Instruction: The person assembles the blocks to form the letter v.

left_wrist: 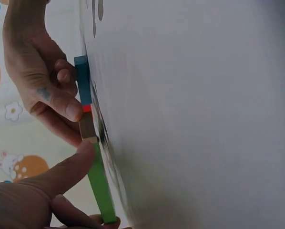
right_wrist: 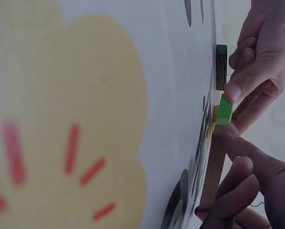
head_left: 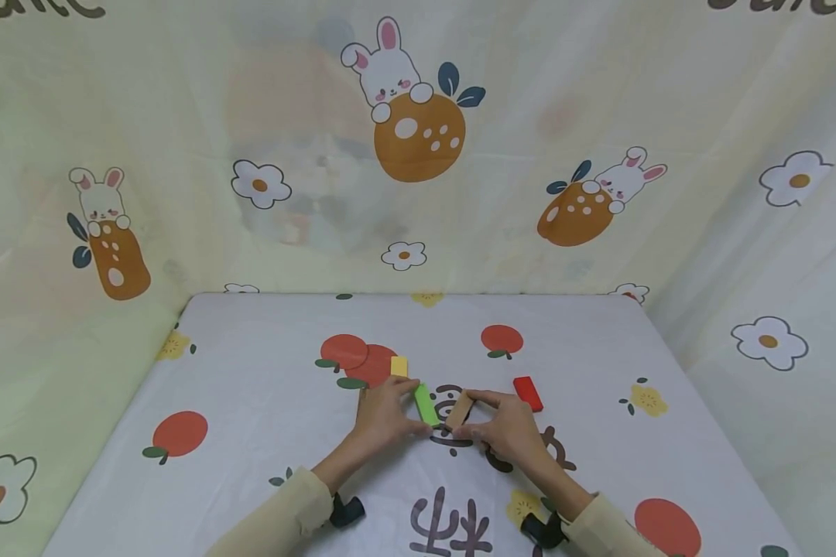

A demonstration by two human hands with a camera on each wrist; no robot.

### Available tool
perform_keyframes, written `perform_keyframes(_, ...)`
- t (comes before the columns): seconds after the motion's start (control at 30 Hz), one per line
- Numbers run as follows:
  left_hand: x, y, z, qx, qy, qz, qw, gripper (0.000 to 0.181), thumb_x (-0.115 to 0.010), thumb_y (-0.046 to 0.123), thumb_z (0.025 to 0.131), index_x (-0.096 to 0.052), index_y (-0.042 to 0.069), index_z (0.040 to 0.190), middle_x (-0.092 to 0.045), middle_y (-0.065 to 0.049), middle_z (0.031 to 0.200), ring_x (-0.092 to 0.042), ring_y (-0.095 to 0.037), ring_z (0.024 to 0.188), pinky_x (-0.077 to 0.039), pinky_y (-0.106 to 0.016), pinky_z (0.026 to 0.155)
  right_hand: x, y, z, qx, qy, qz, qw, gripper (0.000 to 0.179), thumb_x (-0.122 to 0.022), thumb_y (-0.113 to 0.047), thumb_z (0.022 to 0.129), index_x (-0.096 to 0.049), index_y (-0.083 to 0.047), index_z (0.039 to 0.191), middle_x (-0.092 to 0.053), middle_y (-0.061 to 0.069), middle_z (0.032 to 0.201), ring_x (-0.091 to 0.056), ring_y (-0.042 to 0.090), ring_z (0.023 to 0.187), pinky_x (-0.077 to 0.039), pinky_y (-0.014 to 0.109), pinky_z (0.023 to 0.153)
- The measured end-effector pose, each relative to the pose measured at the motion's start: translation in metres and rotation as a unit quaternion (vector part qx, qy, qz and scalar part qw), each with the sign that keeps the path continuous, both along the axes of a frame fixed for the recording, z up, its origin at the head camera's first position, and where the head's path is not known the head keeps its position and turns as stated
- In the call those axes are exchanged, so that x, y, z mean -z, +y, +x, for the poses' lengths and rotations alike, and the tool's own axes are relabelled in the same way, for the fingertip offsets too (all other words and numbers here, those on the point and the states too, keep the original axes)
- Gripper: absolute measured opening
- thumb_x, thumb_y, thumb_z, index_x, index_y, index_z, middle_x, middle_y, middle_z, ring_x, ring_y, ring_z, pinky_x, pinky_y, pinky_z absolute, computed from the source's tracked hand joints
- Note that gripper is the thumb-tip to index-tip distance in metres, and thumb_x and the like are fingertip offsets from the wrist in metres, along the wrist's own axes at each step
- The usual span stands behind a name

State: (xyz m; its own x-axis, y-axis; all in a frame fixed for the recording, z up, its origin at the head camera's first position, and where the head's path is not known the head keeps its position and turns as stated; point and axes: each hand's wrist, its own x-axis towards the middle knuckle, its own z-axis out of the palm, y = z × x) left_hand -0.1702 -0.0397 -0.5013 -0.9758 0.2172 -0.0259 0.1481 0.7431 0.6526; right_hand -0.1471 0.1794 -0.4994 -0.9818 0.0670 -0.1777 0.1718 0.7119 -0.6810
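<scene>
Now, going left to right across the one patterned surface (head_left: 251, 495), it's two sleeves, two hands, and six blocks counted over all the views! First comes the left sleeve (head_left: 279, 514), one of the pair, then the left hand (head_left: 385, 414), with one dark block (right_wrist: 221, 67) just beside it in the right wrist view. One yellow block (head_left: 399, 366) sits just beyond those fingertips. Here's the single green block (head_left: 426, 404), pinched end to end by the left hand's thumb and finger, mid-surface! Right next to it, one brown block (head_left: 459, 410), pinched the same way by the right hand (head_left: 517, 427); the two slant into a V, near ends close together. One teal block (left_wrist: 83, 81) shows beside the right hand in the left wrist view; whether they touch, can't tell. Then one red block (head_left: 528, 394) lies just past that hand, and the right sleeve (head_left: 609, 530) closes the row.
</scene>
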Motion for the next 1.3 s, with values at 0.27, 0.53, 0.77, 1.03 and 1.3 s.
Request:
perform_keyframes(0.27, 0.0086, 0.0029, -0.0005, 0.03, 0.035, -0.04, 0.9981, 0.079, -0.099, 0.032, 0.072, -0.069, 0.005, 0.139, -0.067, -0.013, 0.139, -0.066, -0.033, 0.127, -0.051, -0.057, 0.111, 0.0016, -0.0015, 0.0001, -0.02, 0.011, 0.036, 0.9991, 0.076, -0.099, -0.032, 0.071, -0.071, -0.019, 0.14, -0.061, -0.001, 0.054, -0.059, 0.014, 0.043, -0.038, 0.023, 0.047)
perform_keyframes(0.53, 0.0081, 0.0029, -0.0005, 0.049, 0.044, -0.061, 0.996, 0.08, -0.097, 0.037, 0.074, -0.067, 0.005, 0.141, -0.067, -0.011, 0.143, -0.066, -0.03, 0.131, -0.051, -0.057, 0.114, -0.0002, -0.0029, -0.0003, -0.024, 0.01, 0.058, 0.998, 0.079, -0.1, -0.034, 0.069, -0.07, -0.019, 0.141, -0.066, 0.001, 0.074, -0.059, 0.012, 0.045, -0.039, 0.025, 0.053)
perform_keyframes(0.77, 0.007, 0.0021, -0.0004, 0.057, 0.048, -0.046, 0.9962, 0.074, -0.095, 0.036, 0.077, -0.069, 0.005, 0.139, -0.069, -0.01, 0.146, -0.064, -0.031, 0.138, -0.053, -0.053, 0.114, -0.0039, -0.0013, 0.0001, -0.018, -0.005, 0.026, 0.9995, 0.077, -0.097, -0.033, 0.074, -0.068, -0.02, 0.144, -0.065, -0.002, 0.058, -0.062, 0.012, 0.047, -0.042, 0.024, 0.05)
perform_keyframes(1.03, 0.004, 0.0027, 0.0011, 0.044, 0.058, -0.068, 0.9951, 0.068, -0.096, 0.035, 0.076, -0.074, 0.007, 0.134, -0.071, -0.011, 0.143, -0.066, -0.036, 0.135, -0.042, -0.069, 0.117, -0.0038, -0.0001, 0.0006, -0.02, -0.003, 0.015, 0.9997, 0.077, -0.097, -0.031, 0.075, -0.067, -0.018, 0.145, -0.065, -0.001, 0.057, -0.062, 0.011, 0.047, -0.042, 0.025, 0.048)
perform_keyframes(1.3, 0.0022, 0.0052, 0.004, 0.046, 0.06, -0.09, 0.993, 0.063, -0.095, 0.034, 0.077, -0.076, 0.005, 0.13, -0.073, -0.01, 0.139, -0.069, -0.034, 0.13, -0.042, -0.065, 0.119, -0.0026, -0.0014, -0.0009, -0.029, -0.003, 0.053, 0.9982, 0.08, -0.097, -0.033, 0.074, -0.066, -0.017, 0.146, -0.067, 0.001, 0.071, -0.061, 0.011, 0.05, -0.044, 0.026, 0.055)
